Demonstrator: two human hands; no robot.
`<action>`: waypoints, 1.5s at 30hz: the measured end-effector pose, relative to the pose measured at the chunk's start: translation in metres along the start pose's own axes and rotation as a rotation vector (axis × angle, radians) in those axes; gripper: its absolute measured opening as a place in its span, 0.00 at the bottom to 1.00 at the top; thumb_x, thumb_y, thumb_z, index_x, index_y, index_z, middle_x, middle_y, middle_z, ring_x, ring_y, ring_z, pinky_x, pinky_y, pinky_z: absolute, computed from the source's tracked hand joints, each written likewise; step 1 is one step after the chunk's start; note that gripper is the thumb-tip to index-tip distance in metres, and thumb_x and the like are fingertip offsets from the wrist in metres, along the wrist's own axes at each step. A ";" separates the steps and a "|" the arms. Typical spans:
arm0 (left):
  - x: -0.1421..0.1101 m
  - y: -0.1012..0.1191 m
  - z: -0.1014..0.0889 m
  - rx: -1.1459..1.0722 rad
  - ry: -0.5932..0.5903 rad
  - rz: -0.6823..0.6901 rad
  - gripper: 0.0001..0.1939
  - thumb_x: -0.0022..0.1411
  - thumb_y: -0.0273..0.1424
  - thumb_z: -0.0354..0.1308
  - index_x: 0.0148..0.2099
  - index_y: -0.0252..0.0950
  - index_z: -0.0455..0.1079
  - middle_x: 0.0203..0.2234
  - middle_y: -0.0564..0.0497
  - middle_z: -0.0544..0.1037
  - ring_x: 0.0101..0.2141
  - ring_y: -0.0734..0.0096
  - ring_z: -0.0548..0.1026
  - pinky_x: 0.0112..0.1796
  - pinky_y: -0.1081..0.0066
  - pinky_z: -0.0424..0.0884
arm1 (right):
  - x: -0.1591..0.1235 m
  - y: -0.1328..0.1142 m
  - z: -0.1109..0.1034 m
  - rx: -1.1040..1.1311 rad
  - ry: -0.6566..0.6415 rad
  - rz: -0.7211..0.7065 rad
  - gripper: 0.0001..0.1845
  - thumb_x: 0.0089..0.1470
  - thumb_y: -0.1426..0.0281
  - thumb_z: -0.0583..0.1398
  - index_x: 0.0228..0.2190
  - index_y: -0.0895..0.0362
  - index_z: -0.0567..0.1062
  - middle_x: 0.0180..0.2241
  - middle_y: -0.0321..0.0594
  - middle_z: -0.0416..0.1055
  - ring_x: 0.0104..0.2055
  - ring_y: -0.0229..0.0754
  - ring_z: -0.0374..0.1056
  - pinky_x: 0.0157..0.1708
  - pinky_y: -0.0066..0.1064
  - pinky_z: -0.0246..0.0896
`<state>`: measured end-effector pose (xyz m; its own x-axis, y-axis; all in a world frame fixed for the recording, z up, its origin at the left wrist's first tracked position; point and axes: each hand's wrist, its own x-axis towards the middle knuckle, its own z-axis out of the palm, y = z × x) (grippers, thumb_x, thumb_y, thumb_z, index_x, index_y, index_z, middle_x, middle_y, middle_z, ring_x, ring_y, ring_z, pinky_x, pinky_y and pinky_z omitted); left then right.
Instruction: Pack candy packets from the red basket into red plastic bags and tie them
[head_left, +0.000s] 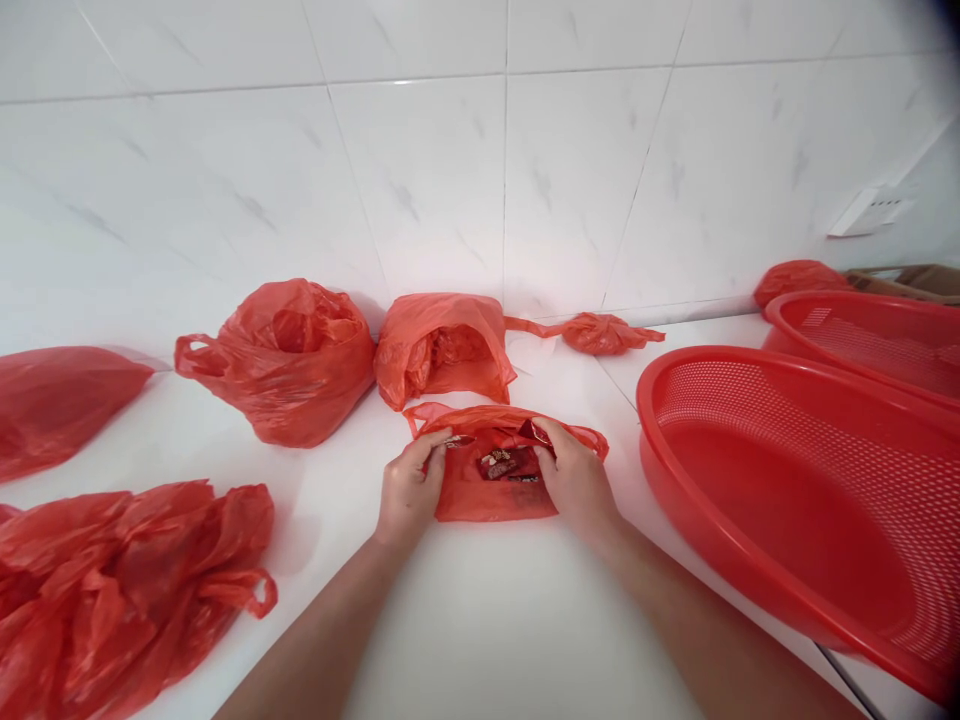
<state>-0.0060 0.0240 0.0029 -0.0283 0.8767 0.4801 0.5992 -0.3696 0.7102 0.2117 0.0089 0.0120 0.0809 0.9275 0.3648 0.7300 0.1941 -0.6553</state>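
An opened red plastic bag (487,507) lies on the white counter in front of me, its mouth toward me. Several small dark-red packets (504,462) with pale and gold print rest inside it; their contents cannot be made out. At the bag's left side, my left hand (409,485) pinches a small packet (459,441) between thumb and fingers. Opposite it, my right hand (574,475) grips a dark-red shiny packet (534,432) at the bag's mouth. The fingertips of both hands are partly hidden.
Behind stand a full red bag (300,370) and an open-mouthed red bag (450,385), beside a small knotted bag (604,334). Crumpled red bags (135,590) lie at left. Red perforated baskets (787,520) fill the right side. A tiled wall (420,190) closes the back.
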 end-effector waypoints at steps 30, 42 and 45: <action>0.007 0.023 -0.008 -0.155 0.103 -0.169 0.13 0.62 0.37 0.52 0.44 0.38 0.74 0.38 0.52 0.80 0.40 0.67 0.76 0.43 0.70 0.70 | -0.002 0.005 0.007 -0.003 0.042 -0.188 0.15 0.56 0.75 0.52 0.43 0.54 0.72 0.42 0.39 0.75 0.43 0.44 0.71 0.43 0.39 0.67; 0.006 0.023 -0.006 -0.156 0.074 -0.178 0.12 0.61 0.37 0.53 0.41 0.39 0.75 0.37 0.52 0.80 0.38 0.67 0.76 0.40 0.70 0.71 | -0.004 0.003 0.005 -0.026 0.016 -0.218 0.13 0.58 0.74 0.50 0.41 0.54 0.72 0.40 0.40 0.75 0.41 0.44 0.71 0.42 0.39 0.66; 0.005 0.024 -0.006 -0.145 0.063 -0.191 0.12 0.61 0.36 0.53 0.41 0.39 0.75 0.36 0.53 0.81 0.37 0.67 0.77 0.40 0.70 0.72 | -0.003 0.002 0.005 -0.011 0.021 -0.229 0.14 0.58 0.74 0.49 0.41 0.55 0.72 0.40 0.41 0.75 0.42 0.44 0.70 0.41 0.38 0.66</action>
<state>0.0032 0.0177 0.0256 -0.1828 0.9155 0.3585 0.4576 -0.2435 0.8552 0.2098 0.0076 0.0064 -0.0735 0.8529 0.5169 0.7384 0.3949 -0.5467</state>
